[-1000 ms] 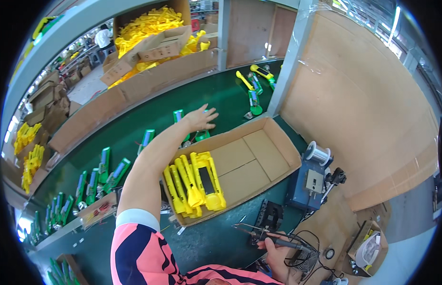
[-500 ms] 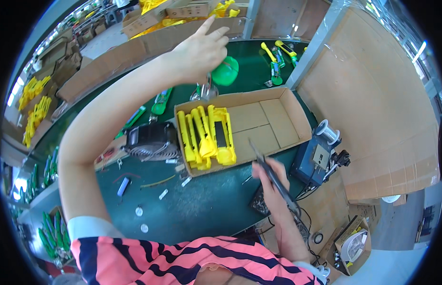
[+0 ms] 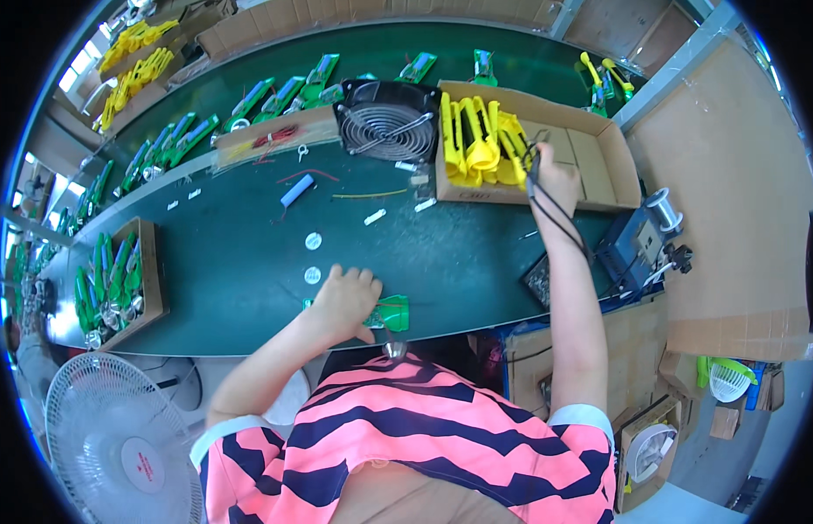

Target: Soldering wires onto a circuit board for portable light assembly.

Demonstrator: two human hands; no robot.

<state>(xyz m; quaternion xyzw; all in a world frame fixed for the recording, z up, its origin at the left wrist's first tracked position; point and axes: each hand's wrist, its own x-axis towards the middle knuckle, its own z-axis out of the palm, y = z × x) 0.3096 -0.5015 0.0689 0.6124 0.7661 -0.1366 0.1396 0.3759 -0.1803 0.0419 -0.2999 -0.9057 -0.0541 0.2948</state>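
**Green part pinned, iron at the box**

Our left hand (image 3: 343,301) lies flat on the green plastic part (image 3: 390,313) at the table's (image 3: 476,262) near edge, fingers spread. Our right hand (image 3: 555,179), fingers closed around the soldering iron (image 3: 530,170), hovers at the cardboard box (image 3: 598,162) beside the yellow parts (image 3: 478,140).

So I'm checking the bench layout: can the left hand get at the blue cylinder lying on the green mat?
Probably yes. The left hand rests on a green part at the near edge, and the blue cylinder lies further back with only bare mat and two small white discs between.
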